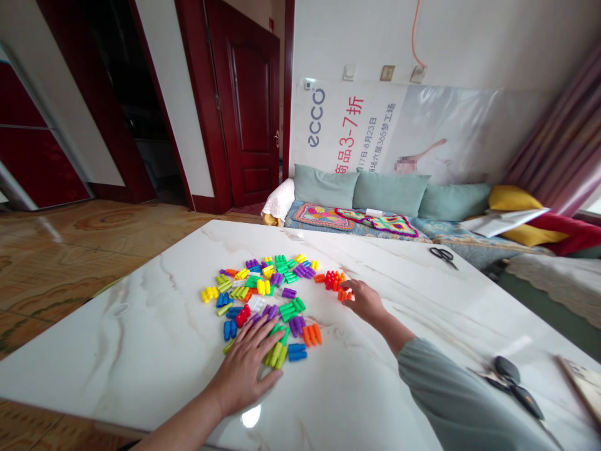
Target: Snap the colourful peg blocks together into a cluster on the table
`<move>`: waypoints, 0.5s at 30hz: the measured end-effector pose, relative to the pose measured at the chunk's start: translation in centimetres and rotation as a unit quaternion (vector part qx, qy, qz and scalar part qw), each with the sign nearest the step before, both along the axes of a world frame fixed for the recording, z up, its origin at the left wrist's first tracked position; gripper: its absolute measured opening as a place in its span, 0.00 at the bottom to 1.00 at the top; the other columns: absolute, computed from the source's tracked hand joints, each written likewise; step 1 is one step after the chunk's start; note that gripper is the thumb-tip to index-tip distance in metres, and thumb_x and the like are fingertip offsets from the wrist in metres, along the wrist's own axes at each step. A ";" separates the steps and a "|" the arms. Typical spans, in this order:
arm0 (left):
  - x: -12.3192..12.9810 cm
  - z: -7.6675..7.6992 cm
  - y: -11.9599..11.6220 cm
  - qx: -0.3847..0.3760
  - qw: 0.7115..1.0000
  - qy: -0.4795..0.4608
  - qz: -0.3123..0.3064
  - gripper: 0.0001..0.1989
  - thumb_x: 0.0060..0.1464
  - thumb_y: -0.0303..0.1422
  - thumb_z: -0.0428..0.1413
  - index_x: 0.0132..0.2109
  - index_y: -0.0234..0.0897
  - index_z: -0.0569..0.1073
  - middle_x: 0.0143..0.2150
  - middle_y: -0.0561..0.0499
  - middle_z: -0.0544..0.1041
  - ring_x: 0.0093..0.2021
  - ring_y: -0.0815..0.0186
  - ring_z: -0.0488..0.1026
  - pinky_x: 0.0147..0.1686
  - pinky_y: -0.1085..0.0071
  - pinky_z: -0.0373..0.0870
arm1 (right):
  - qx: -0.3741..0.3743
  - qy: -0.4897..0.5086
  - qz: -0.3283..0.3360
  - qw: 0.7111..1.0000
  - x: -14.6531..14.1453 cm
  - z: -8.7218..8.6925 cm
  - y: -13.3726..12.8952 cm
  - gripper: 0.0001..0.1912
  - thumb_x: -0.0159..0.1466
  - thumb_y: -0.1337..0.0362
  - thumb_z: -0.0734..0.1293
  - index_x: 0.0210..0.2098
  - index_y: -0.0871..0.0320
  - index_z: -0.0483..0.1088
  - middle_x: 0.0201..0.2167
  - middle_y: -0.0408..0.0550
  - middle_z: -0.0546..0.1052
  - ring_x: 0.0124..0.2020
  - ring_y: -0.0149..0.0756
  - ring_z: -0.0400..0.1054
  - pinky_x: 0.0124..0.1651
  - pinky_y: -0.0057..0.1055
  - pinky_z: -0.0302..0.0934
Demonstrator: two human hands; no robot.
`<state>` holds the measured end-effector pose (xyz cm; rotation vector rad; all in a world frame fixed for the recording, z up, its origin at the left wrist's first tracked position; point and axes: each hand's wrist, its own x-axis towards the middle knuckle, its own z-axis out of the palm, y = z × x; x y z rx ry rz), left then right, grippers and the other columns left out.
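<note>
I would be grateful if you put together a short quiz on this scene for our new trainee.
1. Multiple choice: what colours are the pieces nearest the fingertips of the right hand?
a) blue and white
b) red and orange
c) green and purple

2. True or false: the left hand is clenched in a fist.

3. Short answer: what tool lies near the far right corner of the white table?

Key:
1. b, red and orange.
2. False; its fingers are spread out over some of the mixed-colour pieces.
3. A pair of dark-handled scissors.
</note>
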<state>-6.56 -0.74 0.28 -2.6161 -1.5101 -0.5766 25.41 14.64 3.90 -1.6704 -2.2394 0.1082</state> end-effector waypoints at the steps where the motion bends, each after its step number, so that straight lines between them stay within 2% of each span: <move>1: 0.0 0.0 0.0 -0.001 1.000 0.002 0.001 0.33 0.54 0.42 0.55 0.66 0.50 0.56 0.69 0.53 0.54 0.66 0.52 0.53 0.65 0.51 0.49 | 0.023 0.010 -0.004 1.000 -0.1 0.1 -0.3 0.17 0.54 0.65 0.68 0.45 0.51 0.71 0.43 0.45 0.75 0.39 0.34 0.69 0.34 0.26 0.56; 4: 0.0 0.0 0.0 -0.007 1.000 0.007 0.005 0.33 0.54 0.42 0.55 0.66 0.51 0.56 0.69 0.54 0.53 0.66 0.52 0.52 0.64 0.51 0.50 | 0.092 0.040 -0.031 0.995 -0.1 0.1 -1.6 0.07 0.60 0.61 0.64 0.37 0.55 0.70 0.37 0.45 0.75 0.32 0.31 0.67 0.29 0.26 0.52; 7: 0.0 0.1 0.0 -0.006 1.000 0.004 0.005 0.33 0.54 0.42 0.55 0.66 0.51 0.56 0.69 0.54 0.53 0.66 0.52 0.53 0.64 0.51 0.51 | 0.112 0.035 0.023 0.993 0.1 -0.5 -3.3 0.10 0.63 0.60 0.60 0.31 0.56 0.69 0.31 0.45 0.74 0.29 0.31 0.66 0.30 0.26 0.52; 11: 0.0 0.1 0.0 0.002 1.000 0.004 0.001 0.34 0.54 0.41 0.55 0.66 0.50 0.55 0.69 0.54 0.54 0.66 0.52 0.53 0.64 0.52 0.50 | 0.081 0.014 0.139 0.987 -0.3 -2.0 -4.8 0.10 0.63 0.63 0.59 0.36 0.56 0.71 0.37 0.48 0.74 0.37 0.34 0.67 0.39 0.28 0.58; 15: 0.0 0.1 0.0 -0.001 1.000 0.017 0.000 0.35 0.54 0.42 0.55 0.67 0.50 0.53 0.69 0.54 0.52 0.66 0.52 0.52 0.64 0.51 0.50 | 0.076 0.003 0.157 0.985 -0.9 -2.9 -4.9 0.12 0.62 0.65 0.59 0.42 0.56 0.71 0.43 0.50 0.72 0.43 0.36 0.66 0.45 0.31 0.59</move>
